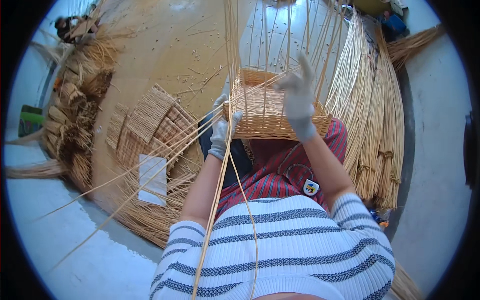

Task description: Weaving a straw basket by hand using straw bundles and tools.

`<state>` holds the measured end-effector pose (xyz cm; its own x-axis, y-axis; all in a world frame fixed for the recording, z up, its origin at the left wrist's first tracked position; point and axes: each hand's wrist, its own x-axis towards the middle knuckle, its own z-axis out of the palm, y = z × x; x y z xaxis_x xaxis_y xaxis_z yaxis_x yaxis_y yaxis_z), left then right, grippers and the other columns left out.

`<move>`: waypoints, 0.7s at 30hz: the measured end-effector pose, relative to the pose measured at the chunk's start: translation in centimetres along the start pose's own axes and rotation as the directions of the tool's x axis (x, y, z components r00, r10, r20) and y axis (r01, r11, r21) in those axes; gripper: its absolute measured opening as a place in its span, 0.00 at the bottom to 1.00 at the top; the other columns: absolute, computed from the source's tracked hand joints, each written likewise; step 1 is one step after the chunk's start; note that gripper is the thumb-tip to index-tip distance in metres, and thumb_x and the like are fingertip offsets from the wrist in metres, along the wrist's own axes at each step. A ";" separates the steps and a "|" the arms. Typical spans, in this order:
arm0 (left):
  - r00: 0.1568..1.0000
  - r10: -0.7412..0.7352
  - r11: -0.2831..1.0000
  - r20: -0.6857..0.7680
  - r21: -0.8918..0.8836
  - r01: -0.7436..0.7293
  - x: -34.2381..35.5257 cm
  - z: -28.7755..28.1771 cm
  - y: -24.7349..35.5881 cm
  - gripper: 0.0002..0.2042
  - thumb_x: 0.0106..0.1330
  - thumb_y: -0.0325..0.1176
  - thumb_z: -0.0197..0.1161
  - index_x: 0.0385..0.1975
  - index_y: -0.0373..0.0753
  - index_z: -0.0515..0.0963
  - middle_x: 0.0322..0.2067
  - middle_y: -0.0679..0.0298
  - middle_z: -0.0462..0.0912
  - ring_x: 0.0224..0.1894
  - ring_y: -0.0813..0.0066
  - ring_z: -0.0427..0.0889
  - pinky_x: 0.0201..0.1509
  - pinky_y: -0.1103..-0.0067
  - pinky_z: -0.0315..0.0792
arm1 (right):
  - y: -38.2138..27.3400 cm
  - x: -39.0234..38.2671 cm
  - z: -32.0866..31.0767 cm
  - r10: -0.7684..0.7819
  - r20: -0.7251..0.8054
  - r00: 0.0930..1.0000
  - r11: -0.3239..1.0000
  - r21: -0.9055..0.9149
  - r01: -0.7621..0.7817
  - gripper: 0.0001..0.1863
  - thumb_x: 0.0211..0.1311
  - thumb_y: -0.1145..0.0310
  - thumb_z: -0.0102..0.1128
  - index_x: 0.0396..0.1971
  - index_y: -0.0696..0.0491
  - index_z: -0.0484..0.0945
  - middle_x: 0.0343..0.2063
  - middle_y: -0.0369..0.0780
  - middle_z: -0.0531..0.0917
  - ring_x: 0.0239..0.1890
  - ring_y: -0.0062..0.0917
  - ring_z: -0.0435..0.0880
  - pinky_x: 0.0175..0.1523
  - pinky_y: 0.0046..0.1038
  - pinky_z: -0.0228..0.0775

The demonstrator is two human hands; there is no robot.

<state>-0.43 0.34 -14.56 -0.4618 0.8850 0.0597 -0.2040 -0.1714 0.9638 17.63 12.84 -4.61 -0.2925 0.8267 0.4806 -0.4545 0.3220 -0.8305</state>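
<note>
A half-woven cane basket [270, 127] rests across my lap, with long stakes standing up from it and loose canes running out to the lower left. My gloved left hand [222, 130] is wrapped round the basket's left end and the strands there. My gloved right hand [297, 100] is raised over the basket's right part, blurred by motion, with a finger pointing up; whether it holds a strand cannot be told.
Flat woven panels [150, 115] and a white sheet [152, 180] lie on the floor at left, beside piled straw bundles [75, 115]. Long pale cane bundles [375, 125] lie at right. Another person [75, 27] sits at the far upper left.
</note>
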 end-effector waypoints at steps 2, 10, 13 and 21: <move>0.989 0.088 0.996 -0.122 0.006 -0.088 0.2 0.8 -0.5 0.37 0.60 0.22 0.72 0.68 0.37 0.60 0.55 0.61 0.72 0.53 0.74 0.76 0.58 0.78 0.76 | -1.7 -6.2 -3.5 0.153 -0.233 0.960 0.935 -0.281 -0.217 0.29 0.73 0.72 0.57 0.69 0.48 0.59 0.37 0.39 0.85 0.37 0.26 0.88 0.32 0.23 0.80; 0.893 0.442 0.758 0.084 0.496 -0.422 -6.4 4.6 1.7 0.12 0.74 0.22 0.53 0.53 0.42 0.74 0.47 0.60 0.80 0.44 0.69 0.83 0.49 0.72 0.78 | -0.6 -10.9 -10.2 0.556 -0.449 0.700 0.797 0.048 -0.602 0.09 0.72 0.68 0.63 0.49 0.50 0.78 0.40 0.41 0.89 0.37 0.28 0.91 0.21 0.19 0.76; 0.939 -0.340 0.896 0.050 0.321 0.308 -2.2 8.6 6.4 0.15 0.75 0.32 0.57 0.59 0.41 0.71 0.45 0.57 0.82 0.32 0.73 0.85 0.32 0.78 0.82 | -1.1 -11.3 -9.0 0.519 -0.462 0.719 0.809 -0.004 -0.587 0.08 0.72 0.68 0.62 0.48 0.49 0.78 0.38 0.39 0.89 0.37 0.27 0.91 0.23 0.19 0.76; 0.860 -0.508 0.804 0.037 0.378 0.459 0.5 9.9 3.1 0.12 0.74 0.41 0.63 0.39 0.38 0.78 0.31 0.65 0.83 0.20 0.78 0.83 0.20 0.80 0.78 | -0.1 3.9 -1.1 -0.261 0.270 0.927 0.206 -0.922 0.327 0.27 0.65 0.76 0.55 0.65 0.53 0.71 0.54 0.52 0.82 0.50 0.42 0.85 0.54 0.24 0.77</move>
<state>7.26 4.49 -9.02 -0.2619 0.8645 -0.4289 -0.0498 0.4317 0.9006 17.50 16.57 -2.94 -0.3802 0.5575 0.7380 0.5864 0.7624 -0.2738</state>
